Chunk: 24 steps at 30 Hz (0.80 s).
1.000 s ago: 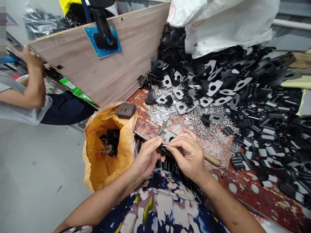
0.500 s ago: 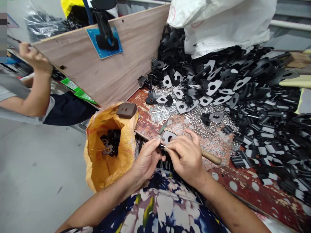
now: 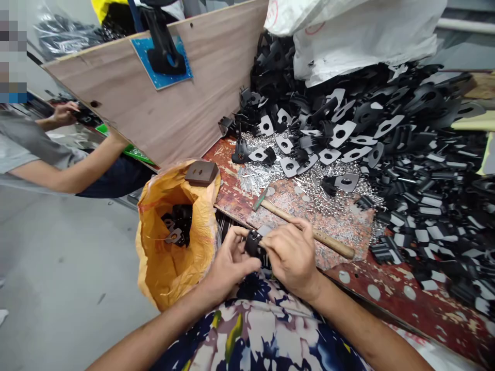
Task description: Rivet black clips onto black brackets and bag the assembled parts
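A black plastic clip (image 3: 253,242) with a flat grey face is held between my two hands at the table's front edge. My left hand (image 3: 232,263) is closed on its left end, thumb below and fingers behind. My right hand (image 3: 292,257) pinches the clip's right side, its fingertips hiding part of it. Whether a pin is also in those fingers cannot be made out. Just beyond lies a hammer (image 3: 328,243) with a wooden handle and a green head, resting on a speckled slab (image 3: 348,226).
Loose metal pins (image 3: 251,180) and a large heap of black clips (image 3: 410,201) cover the table. An orange sack (image 3: 145,252) with clips inside stands left, a brown block (image 3: 201,173) on its rim. Behind a wooden board (image 3: 216,67) works another person (image 3: 69,170).
The clip has been turned in my hands, and my left fingers now reach over its top. A metal pin at my right fingertips no longer shows. The other person's arm has lowered.
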Tool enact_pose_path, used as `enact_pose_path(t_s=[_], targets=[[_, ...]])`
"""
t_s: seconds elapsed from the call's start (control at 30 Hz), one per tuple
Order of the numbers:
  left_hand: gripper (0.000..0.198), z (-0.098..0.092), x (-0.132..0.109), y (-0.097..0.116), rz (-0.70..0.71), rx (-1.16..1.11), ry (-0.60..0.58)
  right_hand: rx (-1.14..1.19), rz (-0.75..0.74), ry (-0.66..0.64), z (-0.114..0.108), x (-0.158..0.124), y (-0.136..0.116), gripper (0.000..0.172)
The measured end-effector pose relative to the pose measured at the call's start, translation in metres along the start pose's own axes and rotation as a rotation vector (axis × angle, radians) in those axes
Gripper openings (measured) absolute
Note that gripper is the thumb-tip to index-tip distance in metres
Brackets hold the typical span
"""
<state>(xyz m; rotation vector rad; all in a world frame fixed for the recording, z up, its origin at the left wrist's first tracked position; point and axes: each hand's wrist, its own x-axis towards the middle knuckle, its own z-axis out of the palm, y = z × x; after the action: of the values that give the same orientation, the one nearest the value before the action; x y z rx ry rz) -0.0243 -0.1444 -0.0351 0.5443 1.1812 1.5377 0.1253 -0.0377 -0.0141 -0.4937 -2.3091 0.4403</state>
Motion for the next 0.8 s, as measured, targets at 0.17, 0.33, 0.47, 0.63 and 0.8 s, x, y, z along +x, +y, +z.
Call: enact_pose_path(t_s=[0.17,0.33,0.47,0.63,0.8], targets=[[0.033,-0.032,-0.002,0.02,0.132,0.605,0.109,-0.342,0.107,-0.287,-0.017,0.005,0.026,0.02],[0.039,-0.035,0.024,0.015,0.018,0.49,0.079,-0.715,0.153,-0.388,-0.025,-0.004,0.064,0.022],[0.039,-0.023,0.051,-0.005,0.089,0.553,0.117,-0.555,0.257,-0.352,-0.033,-0.018,0.061,0.021],[0.041,-0.025,0.062,-0.011,0.173,0.652,0.143,-0.258,0.176,-0.195,-0.061,-0.023,0.037,0.051],[0.039,-0.027,0.06,-0.013,0.208,0.662,0.151,-0.237,0.092,-0.157,-0.046,-0.025,0.026,0.058]])
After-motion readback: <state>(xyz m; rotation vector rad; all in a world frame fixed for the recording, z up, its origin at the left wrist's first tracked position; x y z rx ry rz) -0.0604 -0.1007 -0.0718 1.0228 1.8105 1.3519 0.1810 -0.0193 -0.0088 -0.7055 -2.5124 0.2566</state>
